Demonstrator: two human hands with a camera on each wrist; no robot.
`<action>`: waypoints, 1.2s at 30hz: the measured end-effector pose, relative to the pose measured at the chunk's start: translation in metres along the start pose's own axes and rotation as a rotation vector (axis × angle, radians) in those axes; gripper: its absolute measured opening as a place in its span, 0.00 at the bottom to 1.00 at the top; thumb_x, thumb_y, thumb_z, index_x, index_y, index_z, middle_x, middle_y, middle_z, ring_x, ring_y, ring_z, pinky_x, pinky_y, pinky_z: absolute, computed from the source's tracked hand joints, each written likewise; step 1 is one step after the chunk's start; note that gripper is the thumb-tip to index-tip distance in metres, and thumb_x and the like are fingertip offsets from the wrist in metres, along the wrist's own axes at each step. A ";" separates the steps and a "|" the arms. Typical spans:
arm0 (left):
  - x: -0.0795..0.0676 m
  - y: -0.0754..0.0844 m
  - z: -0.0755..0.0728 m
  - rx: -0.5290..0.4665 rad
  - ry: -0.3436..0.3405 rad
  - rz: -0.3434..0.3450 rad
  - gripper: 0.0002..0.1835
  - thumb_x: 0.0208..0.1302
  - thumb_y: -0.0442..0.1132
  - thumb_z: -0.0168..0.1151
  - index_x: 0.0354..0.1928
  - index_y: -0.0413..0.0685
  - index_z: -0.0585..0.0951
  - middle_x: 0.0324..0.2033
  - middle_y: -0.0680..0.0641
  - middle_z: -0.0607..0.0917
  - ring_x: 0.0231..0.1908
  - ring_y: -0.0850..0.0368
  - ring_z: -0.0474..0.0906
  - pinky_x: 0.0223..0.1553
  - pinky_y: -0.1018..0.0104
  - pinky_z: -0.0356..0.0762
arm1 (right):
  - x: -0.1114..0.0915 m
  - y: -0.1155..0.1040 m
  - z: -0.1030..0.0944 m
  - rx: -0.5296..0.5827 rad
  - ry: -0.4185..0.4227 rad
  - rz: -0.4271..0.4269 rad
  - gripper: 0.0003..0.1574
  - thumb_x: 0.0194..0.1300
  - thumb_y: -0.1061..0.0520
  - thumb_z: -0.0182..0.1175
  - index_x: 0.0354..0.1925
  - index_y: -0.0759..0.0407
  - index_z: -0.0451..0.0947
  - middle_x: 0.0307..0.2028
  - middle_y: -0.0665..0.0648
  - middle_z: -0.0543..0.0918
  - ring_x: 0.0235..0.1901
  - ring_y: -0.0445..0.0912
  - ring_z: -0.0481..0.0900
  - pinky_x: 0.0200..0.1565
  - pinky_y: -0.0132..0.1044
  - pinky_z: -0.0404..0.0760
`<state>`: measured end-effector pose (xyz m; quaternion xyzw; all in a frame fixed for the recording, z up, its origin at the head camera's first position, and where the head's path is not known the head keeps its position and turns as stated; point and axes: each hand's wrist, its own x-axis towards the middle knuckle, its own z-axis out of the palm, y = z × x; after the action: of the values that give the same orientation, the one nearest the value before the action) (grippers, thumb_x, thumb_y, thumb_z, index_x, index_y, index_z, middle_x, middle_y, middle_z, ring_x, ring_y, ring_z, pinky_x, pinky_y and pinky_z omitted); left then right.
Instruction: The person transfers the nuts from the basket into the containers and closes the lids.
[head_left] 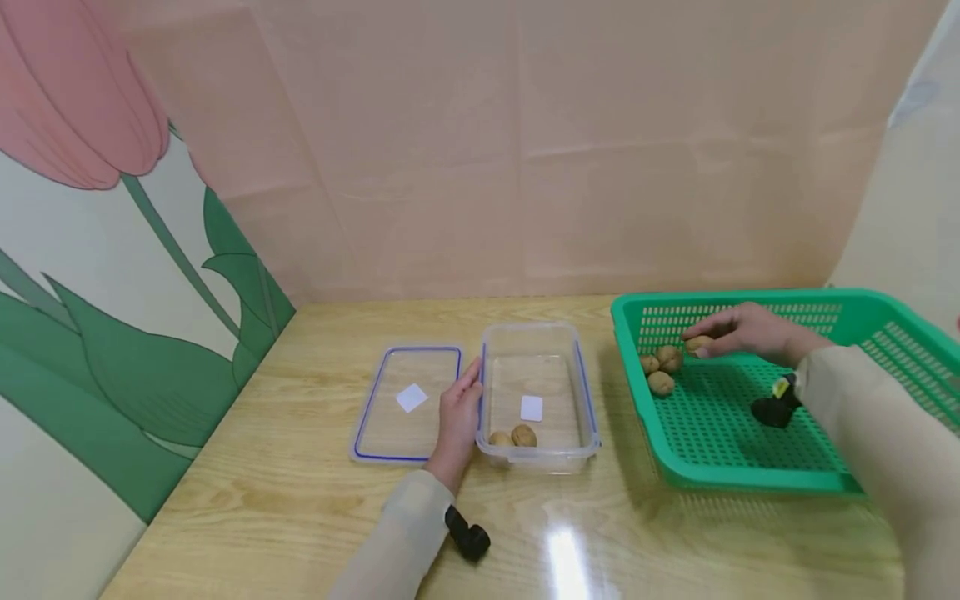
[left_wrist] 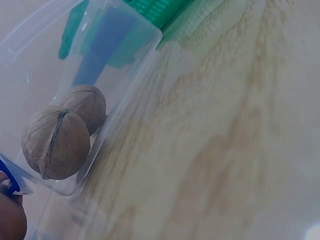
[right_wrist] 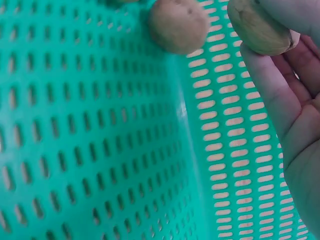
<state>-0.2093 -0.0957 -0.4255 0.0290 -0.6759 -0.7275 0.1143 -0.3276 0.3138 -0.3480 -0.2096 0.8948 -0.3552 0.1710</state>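
Observation:
Between thumb and fingers my right hand (head_left: 746,332) pinches a walnut (right_wrist: 260,27), held inside the green basket (head_left: 652,421). Several more walnuts (head_left: 661,383) lie at the basket's left side. With its fingers fairly straight, my left hand (head_left: 459,417) rests against the left wall of a clear plastic box (head_left: 540,342). Two walnuts (left_wrist: 56,142) sit at the near end of that box, beside a white square label (head_left: 532,408). In the left wrist view only a bit of the left hand shows, at the lower left edge.
A clear lid (head_left: 390,433) with a blue seal and a white label lies on the wooden table (head_left: 285,483), left of the box. Behind the table hangs a pinkish covering (head_left: 525,150). The basket's rim stands higher than its floor, right of the box.

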 end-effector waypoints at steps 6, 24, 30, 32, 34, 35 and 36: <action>0.000 0.003 0.000 -0.003 0.000 -0.005 0.22 0.68 0.31 0.45 0.63 0.41 0.68 0.64 0.45 0.67 0.67 0.53 0.57 0.68 0.60 0.53 | 0.001 -0.004 -0.007 0.048 0.071 -0.016 0.30 0.59 0.51 0.63 0.57 0.64 0.73 0.45 0.32 0.76 0.43 0.26 0.74 0.42 0.27 0.77; 0.000 0.000 -0.001 0.014 -0.002 -0.015 0.22 0.67 0.31 0.45 0.63 0.41 0.68 0.64 0.46 0.68 0.67 0.52 0.58 0.68 0.60 0.55 | -0.003 -0.019 -0.008 0.217 0.270 -0.048 0.25 0.64 0.54 0.58 0.57 0.62 0.73 0.40 0.36 0.81 0.42 0.33 0.77 0.41 0.22 0.74; -0.001 0.001 -0.001 -0.005 -0.006 0.007 0.22 0.67 0.31 0.44 0.63 0.38 0.68 0.64 0.45 0.68 0.67 0.50 0.58 0.68 0.59 0.54 | -0.001 -0.032 -0.005 0.298 0.307 -0.068 0.25 0.64 0.55 0.58 0.58 0.61 0.72 0.41 0.37 0.81 0.42 0.34 0.78 0.41 0.22 0.76; -0.002 0.002 -0.001 -0.009 -0.007 0.006 0.22 0.67 0.31 0.44 0.63 0.39 0.68 0.64 0.45 0.68 0.67 0.51 0.58 0.68 0.59 0.54 | 0.001 -0.037 -0.003 0.340 0.318 -0.078 0.24 0.64 0.55 0.58 0.58 0.58 0.73 0.42 0.37 0.81 0.43 0.33 0.78 0.42 0.22 0.76; -0.002 0.001 -0.001 -0.005 -0.010 0.011 0.22 0.67 0.31 0.44 0.63 0.38 0.67 0.64 0.44 0.68 0.67 0.51 0.58 0.68 0.59 0.54 | 0.003 -0.041 -0.002 0.423 0.322 -0.102 0.22 0.64 0.57 0.57 0.57 0.55 0.74 0.42 0.37 0.82 0.43 0.33 0.78 0.42 0.22 0.76; -0.002 0.001 -0.001 -0.004 -0.011 0.011 0.22 0.68 0.31 0.44 0.63 0.38 0.67 0.64 0.44 0.67 0.67 0.50 0.58 0.68 0.59 0.54 | 0.003 -0.043 -0.001 0.483 0.319 -0.123 0.21 0.65 0.58 0.56 0.56 0.55 0.75 0.43 0.38 0.82 0.43 0.34 0.78 0.42 0.22 0.77; -0.002 0.002 -0.002 -0.001 -0.014 0.010 0.22 0.68 0.31 0.44 0.63 0.38 0.67 0.64 0.44 0.67 0.67 0.51 0.58 0.68 0.59 0.54 | 0.004 -0.045 0.000 0.541 0.316 -0.148 0.20 0.65 0.60 0.56 0.55 0.55 0.76 0.43 0.40 0.82 0.43 0.34 0.78 0.42 0.22 0.77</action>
<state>-0.2067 -0.0969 -0.4243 0.0206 -0.6763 -0.7275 0.1133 -0.3197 0.2820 -0.3168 -0.1633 0.7658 -0.6197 0.0533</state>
